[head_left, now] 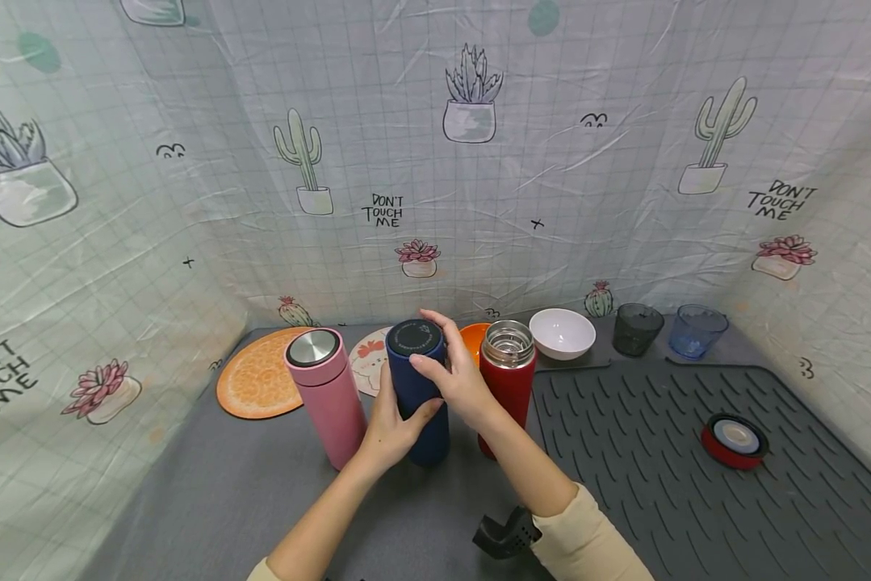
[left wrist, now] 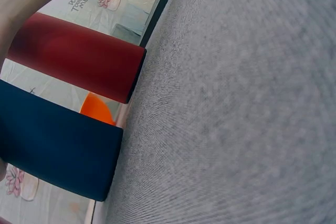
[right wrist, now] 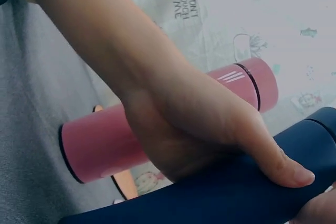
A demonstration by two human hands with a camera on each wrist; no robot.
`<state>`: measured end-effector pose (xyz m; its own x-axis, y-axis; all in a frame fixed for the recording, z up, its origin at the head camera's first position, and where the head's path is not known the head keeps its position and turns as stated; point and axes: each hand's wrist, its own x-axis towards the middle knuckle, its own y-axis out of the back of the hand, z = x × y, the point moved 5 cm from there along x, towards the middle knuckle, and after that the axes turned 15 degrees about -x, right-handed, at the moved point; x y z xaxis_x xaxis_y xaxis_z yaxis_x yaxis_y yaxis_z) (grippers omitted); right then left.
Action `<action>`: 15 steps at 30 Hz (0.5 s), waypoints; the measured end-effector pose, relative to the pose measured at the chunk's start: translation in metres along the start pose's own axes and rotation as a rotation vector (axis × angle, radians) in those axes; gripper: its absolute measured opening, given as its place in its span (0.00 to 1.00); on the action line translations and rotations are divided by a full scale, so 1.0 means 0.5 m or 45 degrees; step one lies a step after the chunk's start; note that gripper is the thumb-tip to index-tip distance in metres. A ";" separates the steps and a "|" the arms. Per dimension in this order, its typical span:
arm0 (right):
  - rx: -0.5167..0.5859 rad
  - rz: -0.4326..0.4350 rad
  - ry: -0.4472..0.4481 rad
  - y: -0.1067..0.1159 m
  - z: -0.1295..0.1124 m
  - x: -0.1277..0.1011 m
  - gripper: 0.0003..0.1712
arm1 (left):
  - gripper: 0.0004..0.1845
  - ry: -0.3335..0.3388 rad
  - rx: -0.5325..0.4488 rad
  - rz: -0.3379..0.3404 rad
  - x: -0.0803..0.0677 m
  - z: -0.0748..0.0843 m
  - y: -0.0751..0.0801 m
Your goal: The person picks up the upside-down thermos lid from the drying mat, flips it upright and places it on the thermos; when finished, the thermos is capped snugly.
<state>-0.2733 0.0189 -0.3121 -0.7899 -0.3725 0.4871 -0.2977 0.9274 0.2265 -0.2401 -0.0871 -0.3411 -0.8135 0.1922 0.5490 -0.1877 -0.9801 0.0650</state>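
Observation:
A dark blue thermos (head_left: 429, 440) stands on the grey cloth with its black-topped lid (head_left: 415, 337) in place. My left hand (head_left: 391, 428) wraps the body from the left, its thumb lying across the front, which also shows in the right wrist view. Higher up, my right hand (head_left: 460, 379) grips the lid end, thumb in front and fingers round the back. Just left of the blue one is a closed pink thermos (head_left: 333, 411) with a silver top. To its right a red thermos (head_left: 506, 391) stands uncapped, its steel mouth showing.
A red lid (head_left: 733, 442) lies on the dark ribbed mat (head_left: 624, 468) at right. Behind are an orange round mat (head_left: 261, 375), a patterned round mat (head_left: 366, 367), an orange bowl (head_left: 473, 337), a white bowl (head_left: 562, 335), a dark glass (head_left: 636, 331) and a blue glass (head_left: 697, 332).

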 end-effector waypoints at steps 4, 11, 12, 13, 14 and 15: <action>0.077 -0.062 0.009 0.000 -0.003 -0.001 0.35 | 0.40 0.011 -0.001 0.003 -0.001 -0.003 0.001; 0.032 0.012 0.024 0.004 -0.001 0.000 0.39 | 0.41 -0.023 -0.052 -0.043 0.003 -0.003 0.000; 0.023 0.000 0.018 0.003 0.000 0.000 0.38 | 0.41 -0.016 -0.053 -0.042 0.002 -0.003 -0.001; 0.019 -0.016 0.014 0.001 0.000 0.000 0.37 | 0.40 -0.008 -0.053 -0.039 0.002 -0.003 -0.001; 0.023 -0.035 0.012 0.000 0.000 0.000 0.37 | 0.40 0.003 -0.050 -0.035 0.001 -0.003 -0.001; 0.032 -0.052 0.009 -0.001 0.000 -0.001 0.36 | 0.40 0.015 -0.050 -0.030 0.001 -0.004 -0.001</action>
<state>-0.2729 0.0183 -0.3125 -0.7730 -0.4100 0.4841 -0.3427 0.9120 0.2253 -0.2413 -0.0866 -0.3426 -0.8147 0.2160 0.5381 -0.2280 -0.9726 0.0452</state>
